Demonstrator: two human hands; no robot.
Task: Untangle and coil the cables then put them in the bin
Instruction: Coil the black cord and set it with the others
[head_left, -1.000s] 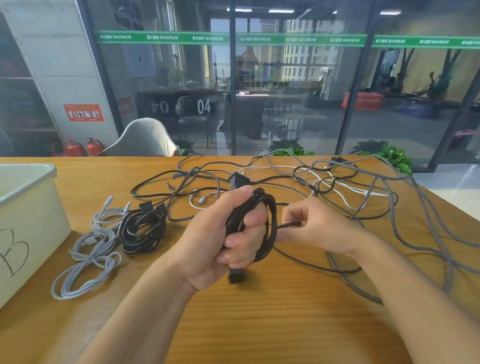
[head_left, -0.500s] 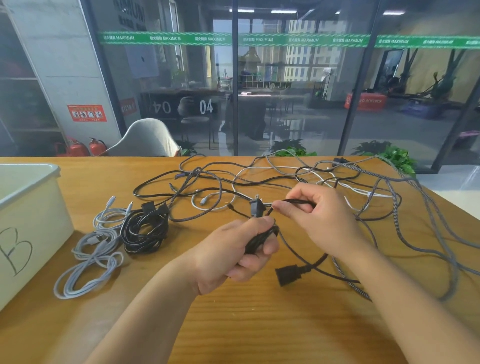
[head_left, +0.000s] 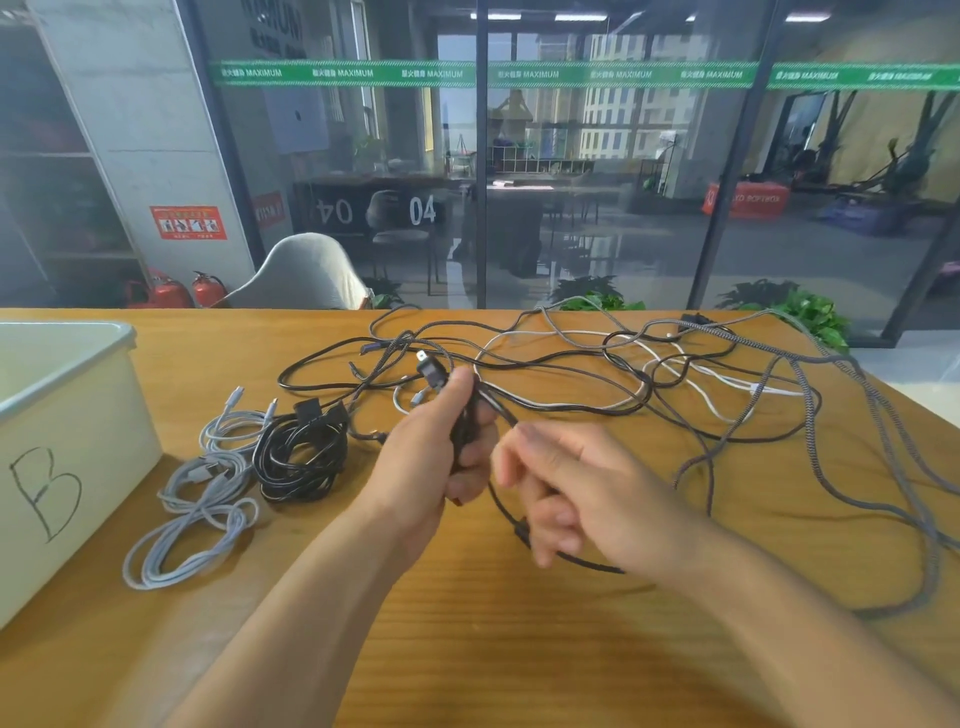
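Two coiled cables, one grey (head_left: 192, 499) and one black (head_left: 301, 460), lay on the surface (head_left: 467, 623) right of the bin (head_left: 67, 415), not yet inside. The left hand (head_left: 441, 447) gripped a black power cable (head_left: 434, 371) near its plug; the right hand (head_left: 582, 493), blurred, hung loosely curled, touching its slack. A tangle (head_left: 675, 374) remained at far right.

Wooden table (head_left: 467, 649), as I saw it.
On it lay a white plastic bin (head_left: 78, 415), coiled grey cables (head_left: 197, 514), a black coil (head_left: 301, 462) and tangled cables (head_left: 675, 374).
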